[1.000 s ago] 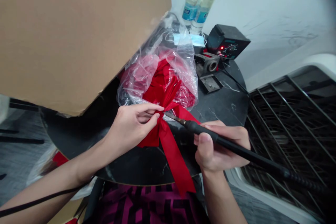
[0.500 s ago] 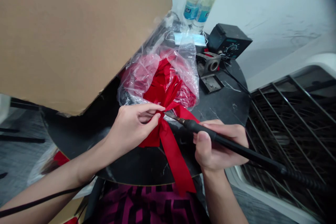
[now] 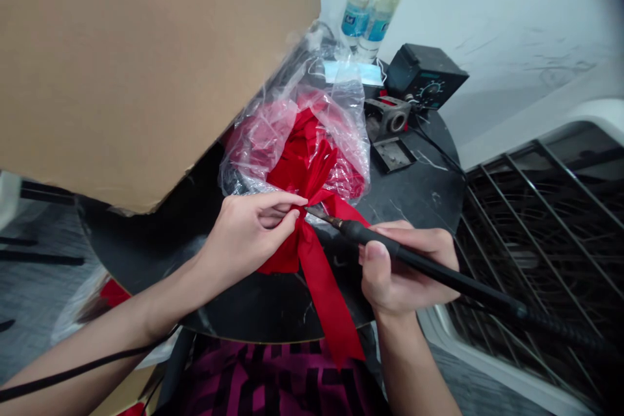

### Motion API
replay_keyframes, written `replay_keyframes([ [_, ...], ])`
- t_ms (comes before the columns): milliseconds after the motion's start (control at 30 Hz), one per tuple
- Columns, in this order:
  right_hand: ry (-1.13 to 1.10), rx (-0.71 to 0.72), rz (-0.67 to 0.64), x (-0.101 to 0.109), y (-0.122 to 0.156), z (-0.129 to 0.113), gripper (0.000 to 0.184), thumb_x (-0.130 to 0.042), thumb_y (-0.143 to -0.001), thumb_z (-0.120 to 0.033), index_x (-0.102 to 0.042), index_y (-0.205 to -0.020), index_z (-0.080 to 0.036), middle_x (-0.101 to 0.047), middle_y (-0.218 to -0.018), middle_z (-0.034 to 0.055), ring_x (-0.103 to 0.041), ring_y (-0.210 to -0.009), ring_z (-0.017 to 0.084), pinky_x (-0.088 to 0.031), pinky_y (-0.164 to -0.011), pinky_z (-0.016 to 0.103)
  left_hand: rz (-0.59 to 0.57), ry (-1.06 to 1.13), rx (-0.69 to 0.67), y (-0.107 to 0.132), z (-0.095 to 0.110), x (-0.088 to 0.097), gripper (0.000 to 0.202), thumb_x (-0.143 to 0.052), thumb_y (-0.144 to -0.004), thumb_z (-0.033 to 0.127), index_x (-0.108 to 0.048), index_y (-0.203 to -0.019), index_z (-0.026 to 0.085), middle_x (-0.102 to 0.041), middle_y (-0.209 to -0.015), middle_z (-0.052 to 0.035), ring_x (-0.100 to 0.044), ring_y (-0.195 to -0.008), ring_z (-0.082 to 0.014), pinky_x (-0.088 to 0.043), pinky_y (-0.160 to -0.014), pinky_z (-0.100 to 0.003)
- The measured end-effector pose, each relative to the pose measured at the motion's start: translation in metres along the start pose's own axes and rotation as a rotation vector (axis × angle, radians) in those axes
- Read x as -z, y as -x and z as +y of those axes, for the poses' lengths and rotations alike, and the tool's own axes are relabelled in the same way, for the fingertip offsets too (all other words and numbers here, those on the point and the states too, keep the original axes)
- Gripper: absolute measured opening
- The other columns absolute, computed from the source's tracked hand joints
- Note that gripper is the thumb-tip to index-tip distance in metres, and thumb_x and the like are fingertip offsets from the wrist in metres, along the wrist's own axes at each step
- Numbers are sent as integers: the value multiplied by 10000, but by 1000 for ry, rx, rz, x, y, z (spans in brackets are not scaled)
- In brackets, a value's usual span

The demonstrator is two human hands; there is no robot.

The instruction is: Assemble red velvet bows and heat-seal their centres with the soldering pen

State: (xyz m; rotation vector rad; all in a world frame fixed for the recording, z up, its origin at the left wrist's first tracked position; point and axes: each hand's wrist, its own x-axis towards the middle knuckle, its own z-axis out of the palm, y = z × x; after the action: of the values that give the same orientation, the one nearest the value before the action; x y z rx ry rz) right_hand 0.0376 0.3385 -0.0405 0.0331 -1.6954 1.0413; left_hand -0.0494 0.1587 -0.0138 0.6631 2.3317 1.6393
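Observation:
My left hand (image 3: 256,227) is closed, pinching a gathered red ribbon (image 3: 329,292) at its bunched middle. One tail of the ribbon hangs over the table's front edge. Held like a pen, a black soldering iron (image 3: 370,237) lies in my right hand (image 3: 407,266). Its metal tip meets the gathered ribbon right beside my left fingertips; the exact contact point is hidden in the folds. Just behind, a clear plastic bag (image 3: 248,143) lies open around more red ribbon (image 3: 287,172).
A large cardboard box (image 3: 146,65) fills the left. On the black round table (image 3: 429,192) stand a soldering station (image 3: 426,78), an iron holder (image 3: 387,117), a blue face mask (image 3: 353,73) and water bottles (image 3: 373,0). A barred fan (image 3: 536,247) is at right.
Almost nothing differs. The soldering iron and my right hand have shifted very slightly left, with the tip still at the ribbon's gathered middle.

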Motion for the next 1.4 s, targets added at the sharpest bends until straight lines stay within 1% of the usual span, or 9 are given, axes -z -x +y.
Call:
replay_keyframes([
  [133,25,39,59,3,1,-2,161,-703,-709,-122,-674,-863,-159,-650,-644,-29,-635,-464,140,-525,-412,260,12,-7,27,0,0,-1,220,-740,-872,201,-828,-1069,163,-832,-930,-11,-793,-796,-123,-640,-778,-131],
  [433,85,50,-51,6,6,-8,226,-720,-694,-131,-668,-909,-174,-667,-692,-31,-697,-548,166,-564,-459,257,-1,18,32,-3,-2,-1,235,-735,-867,189,-826,-1081,158,-834,-964,-16,-798,-829,-134,-641,-809,-148],
  [567,94,36,-52,5,6,-8,213,-728,-698,-142,-663,-895,-188,-665,-695,-35,-702,-550,166,-555,-453,247,6,22,29,-2,-3,-2,230,-739,-857,175,-828,-1069,161,-834,-960,-11,-800,-830,-138,-645,-820,-158],
  [733,133,23,-50,5,5,-7,186,-741,-716,-177,-653,-878,-202,-683,-703,-30,-708,-540,175,-579,-475,271,16,20,28,-2,-2,-2,219,-740,-855,174,-829,-1055,171,-833,-939,-2,-799,-815,-135,-647,-794,-151],
  [900,148,1,-66,5,5,-7,191,-742,-711,-173,-648,-875,-204,-689,-706,-33,-719,-552,177,-598,-502,275,20,21,25,-1,-1,-2,220,-738,-855,172,-829,-1056,178,-833,-950,-1,-799,-824,-140,-650,-802,-163],
  [1033,157,-7,-89,6,5,-7,185,-749,-739,-216,-639,-887,-230,-692,-702,-36,-726,-554,183,-577,-465,262,10,13,36,-1,-1,-1,219,-734,-864,198,-827,-1061,176,-831,-957,-13,-801,-837,-161,-662,-822,-204],
  [1200,222,-27,-142,8,5,-9,172,-746,-787,-268,-617,-896,-234,-707,-712,-11,-732,-554,205,-563,-448,276,2,16,62,-2,-1,-1,232,-728,-878,246,-821,-1076,170,-831,-979,-32,-802,-855,-182,-670,-839,-244],
  [1333,258,-29,-189,8,6,-9,186,-744,-788,-272,-607,-903,-224,-702,-710,-14,-713,-529,190,-555,-450,272,3,32,74,-3,0,-1,228,-731,-869,244,-824,-1059,158,-832,-977,-43,-802,-848,-186,-671,-833,-249],
  [1400,231,-24,-164,7,6,-9,180,-746,-774,-260,-616,-894,-221,-692,-699,-20,-695,-512,179,-549,-449,273,4,32,79,-3,1,-1,227,-731,-867,237,-825,-1057,155,-832,-975,-44,-800,-844,-182,-668,-828,-239],
])
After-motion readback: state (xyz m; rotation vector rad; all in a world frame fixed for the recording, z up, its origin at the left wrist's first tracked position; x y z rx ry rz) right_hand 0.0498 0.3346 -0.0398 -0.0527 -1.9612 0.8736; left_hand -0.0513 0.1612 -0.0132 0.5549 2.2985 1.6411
